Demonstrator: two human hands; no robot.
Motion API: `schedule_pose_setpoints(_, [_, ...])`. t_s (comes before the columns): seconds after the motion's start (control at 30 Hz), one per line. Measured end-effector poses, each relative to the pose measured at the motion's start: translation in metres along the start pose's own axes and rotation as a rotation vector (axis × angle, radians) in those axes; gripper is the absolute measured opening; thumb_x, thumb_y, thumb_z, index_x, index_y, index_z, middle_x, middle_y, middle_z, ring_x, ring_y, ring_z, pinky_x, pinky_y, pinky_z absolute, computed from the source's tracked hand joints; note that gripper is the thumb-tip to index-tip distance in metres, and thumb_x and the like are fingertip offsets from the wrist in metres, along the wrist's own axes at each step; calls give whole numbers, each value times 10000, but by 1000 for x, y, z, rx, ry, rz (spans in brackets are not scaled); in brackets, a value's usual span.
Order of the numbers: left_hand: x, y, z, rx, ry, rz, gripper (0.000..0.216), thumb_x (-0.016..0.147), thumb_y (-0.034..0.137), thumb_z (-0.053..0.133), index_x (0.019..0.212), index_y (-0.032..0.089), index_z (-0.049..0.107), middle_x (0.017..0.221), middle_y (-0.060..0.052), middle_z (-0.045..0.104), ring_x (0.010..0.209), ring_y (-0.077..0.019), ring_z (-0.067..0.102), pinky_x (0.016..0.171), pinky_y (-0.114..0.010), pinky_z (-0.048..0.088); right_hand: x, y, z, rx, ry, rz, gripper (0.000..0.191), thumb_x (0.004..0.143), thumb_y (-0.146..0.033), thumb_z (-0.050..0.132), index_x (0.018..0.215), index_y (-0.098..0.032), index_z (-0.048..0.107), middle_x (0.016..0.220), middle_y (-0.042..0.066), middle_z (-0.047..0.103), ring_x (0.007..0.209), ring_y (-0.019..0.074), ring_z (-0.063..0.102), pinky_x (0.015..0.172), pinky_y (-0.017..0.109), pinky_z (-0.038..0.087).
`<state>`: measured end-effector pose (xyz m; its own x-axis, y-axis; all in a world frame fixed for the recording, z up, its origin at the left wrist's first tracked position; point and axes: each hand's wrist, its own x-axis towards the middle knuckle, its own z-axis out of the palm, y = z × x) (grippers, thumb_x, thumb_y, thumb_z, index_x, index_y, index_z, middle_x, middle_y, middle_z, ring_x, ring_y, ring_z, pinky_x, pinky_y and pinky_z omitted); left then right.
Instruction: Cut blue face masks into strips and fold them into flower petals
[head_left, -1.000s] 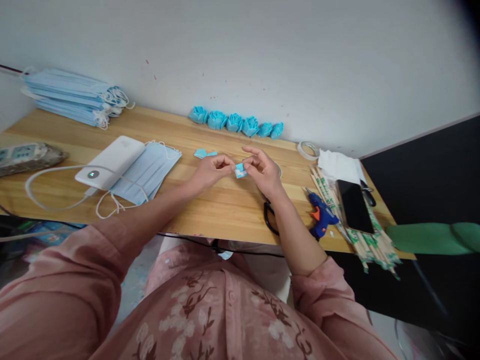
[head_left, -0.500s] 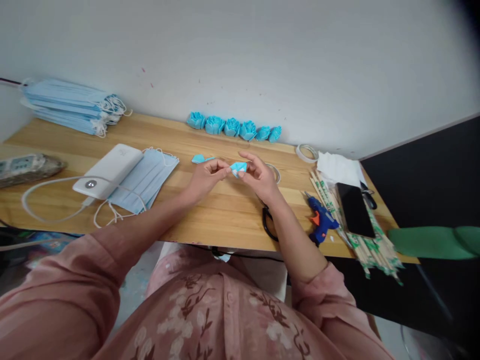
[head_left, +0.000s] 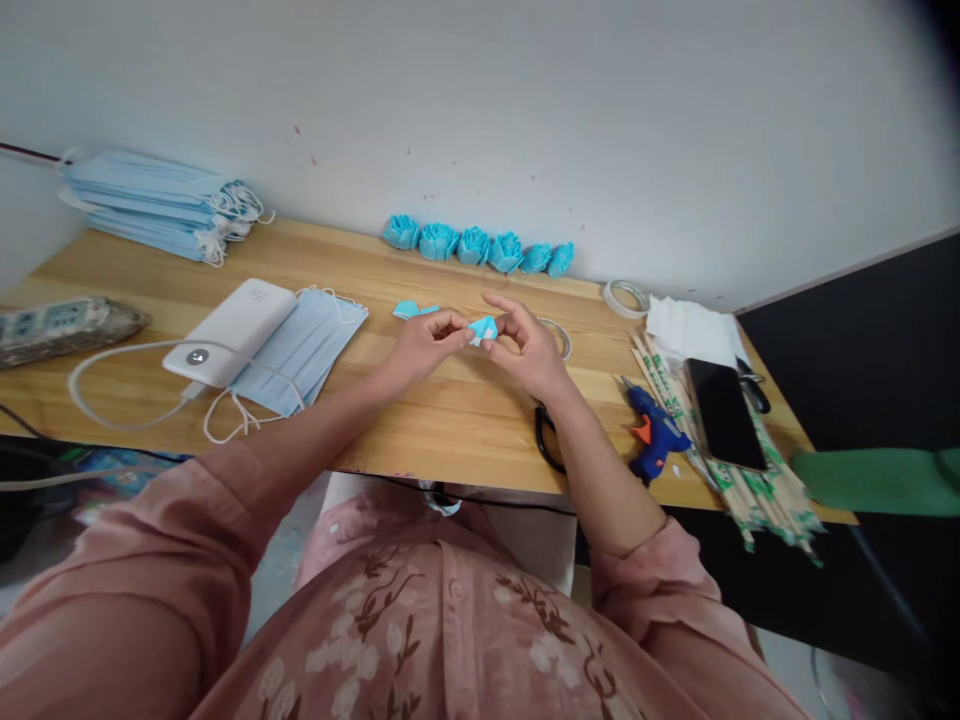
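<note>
Nearest is a pink shirt [head_left: 450, 625]. On the near right of the table [head_left: 420, 430], a blue glue gun [head_left: 656, 432] lies beside some sticks [head_left: 750, 490], and a black phone [head_left: 726, 412] rests on top of the sticks. On the left, a white charger [head_left: 229, 335] sits by flat blue masks [head_left: 315, 345]. In the middle, the left hand [head_left: 426, 350] and the right hand [head_left: 529, 350] both pinch one small blue piece [head_left: 482, 329], held up over the wood. Just past the left hand lie loose blue bits [head_left: 406, 308]. On the far side, six blue flowers [head_left: 473, 245] sit in a row near the wall [head_left: 480, 110].
</note>
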<state>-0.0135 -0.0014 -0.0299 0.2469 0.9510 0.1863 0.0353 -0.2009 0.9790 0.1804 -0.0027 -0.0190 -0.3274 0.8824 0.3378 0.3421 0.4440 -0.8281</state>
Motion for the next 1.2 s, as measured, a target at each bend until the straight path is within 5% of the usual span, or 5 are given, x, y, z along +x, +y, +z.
schedule_pose_setpoints(0.4, [2,2,0,41,17,-48,159,794,324,642,731,179,621,715,24,584,693,-125,492,690,-279,377,0,11,-8,133,43,18,513,948,-465,573,1418,-264,533,890,25,700,868,206,664,888,390,524])
schedule_pose_setpoints(0.73, [0,4,0,106,4,-77,213,810,377,642,712,192,602,703,22,555,685,-132,468,673,-287,372,1,8,-2,75,23,19,574,842,-311,671,1401,-243,558,870,-4,679,814,164,630,836,344,508])
schedule_pose_setpoints(0.97, [-2,11,-1,81,2,-56,262,867,427,575,741,199,594,742,8,565,765,-148,519,750,-289,430,1,7,-1,78,68,42,556,832,-293,652,1380,-242,570,848,-9,665,797,165,620,833,352,504])
schedule_pose_setpoints(1.2, [-2,9,2,128,-56,-97,275,824,452,626,725,198,593,708,16,535,698,-139,454,669,-282,369,0,4,0,81,60,89,528,836,-340,661,1352,-257,586,912,10,706,827,174,632,818,354,513])
